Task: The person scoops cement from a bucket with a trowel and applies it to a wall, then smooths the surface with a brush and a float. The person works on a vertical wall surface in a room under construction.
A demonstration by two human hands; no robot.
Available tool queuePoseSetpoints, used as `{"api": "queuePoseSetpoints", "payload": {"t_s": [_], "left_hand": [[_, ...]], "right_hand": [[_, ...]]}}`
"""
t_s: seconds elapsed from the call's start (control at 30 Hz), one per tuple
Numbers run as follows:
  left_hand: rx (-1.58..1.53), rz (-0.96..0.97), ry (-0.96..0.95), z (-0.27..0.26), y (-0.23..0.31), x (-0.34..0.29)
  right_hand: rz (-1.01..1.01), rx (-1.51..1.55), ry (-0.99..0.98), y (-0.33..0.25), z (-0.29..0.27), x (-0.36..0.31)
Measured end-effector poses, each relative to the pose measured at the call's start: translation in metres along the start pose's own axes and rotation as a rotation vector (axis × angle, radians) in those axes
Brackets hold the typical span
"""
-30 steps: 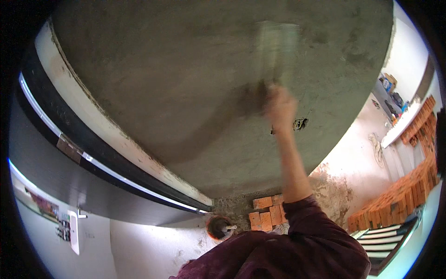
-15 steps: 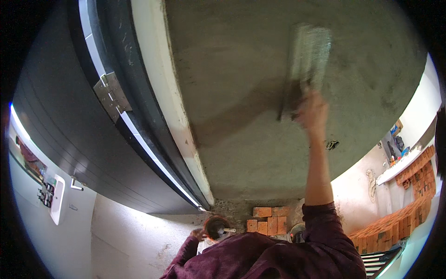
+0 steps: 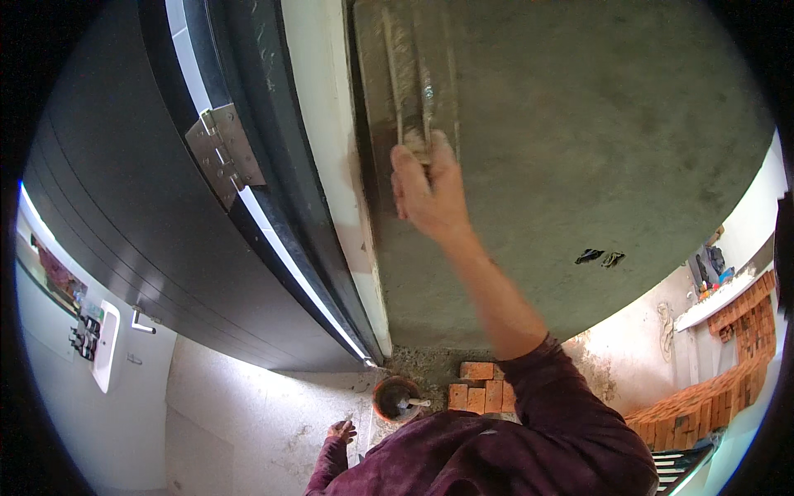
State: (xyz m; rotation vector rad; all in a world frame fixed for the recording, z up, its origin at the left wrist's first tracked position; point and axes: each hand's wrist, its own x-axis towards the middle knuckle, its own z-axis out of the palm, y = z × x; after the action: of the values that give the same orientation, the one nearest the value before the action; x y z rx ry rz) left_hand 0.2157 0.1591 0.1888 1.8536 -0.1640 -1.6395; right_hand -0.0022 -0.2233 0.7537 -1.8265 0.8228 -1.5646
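Note:
My right hand (image 3: 426, 186) is closed around the handle of a plastering trowel (image 3: 403, 74). The long blade, smeared by motion, lies against the grey plastered wall (image 3: 562, 149), alongside the white door frame (image 3: 322, 91). Low on the left, my left hand (image 3: 341, 431) hangs with its fingers loosely apart and nothing visible in it. Nearest to that hand on the floor is a reddish bucket (image 3: 379, 397) with dark contents and a light-handled tool (image 3: 418, 403) resting in it.
A dark door (image 3: 149, 207) with a metal hinge (image 3: 225, 155) stands on the left. Orange bricks (image 3: 475, 370) lie on the floor by the wall, and more bricks (image 3: 703, 388) are stacked at the right. Wires (image 3: 612, 259) stick out of the plaster. A white sink (image 3: 106, 347) shows far left.
My right hand has swept the trowel left across the wall, from the middle to beside the door frame. My left hand has moved slightly down, away from the bucket. The view has shifted somewhat.

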Motion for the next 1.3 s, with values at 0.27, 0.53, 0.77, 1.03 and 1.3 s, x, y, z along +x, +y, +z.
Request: {"api": "queuePoseSetpoints", "payload": {"t_s": [0.27, 0.53, 0.77, 1.03, 1.3], "left_hand": [[0.009, -0.065, -0.023, 0.015, -0.031, -0.017], [0.055, 0.055, -0.078, -0.031, -0.046, 0.015], [0.162, -0.008, -0.041, 0.009, -0.028, 0.001], [0.07, 0.036, -0.145, 0.013, -0.102, -0.054], [0.212, -0.197, 0.09, -0.047, -0.083, -0.125]], "right_hand": [[0.232, -0.132, -0.034, 0.108, 0.03, -0.119], [0.176, -0.197, 0.008, 0.126, -0.007, -0.205], [-0.105, -0.108, 0.108, 0.022, 0.005, -0.003], [0.256, -0.081, -0.003, 0.162, 0.043, -0.156], [0.554, -0.209, -0.229, 0.242, 0.023, -0.351]]}}
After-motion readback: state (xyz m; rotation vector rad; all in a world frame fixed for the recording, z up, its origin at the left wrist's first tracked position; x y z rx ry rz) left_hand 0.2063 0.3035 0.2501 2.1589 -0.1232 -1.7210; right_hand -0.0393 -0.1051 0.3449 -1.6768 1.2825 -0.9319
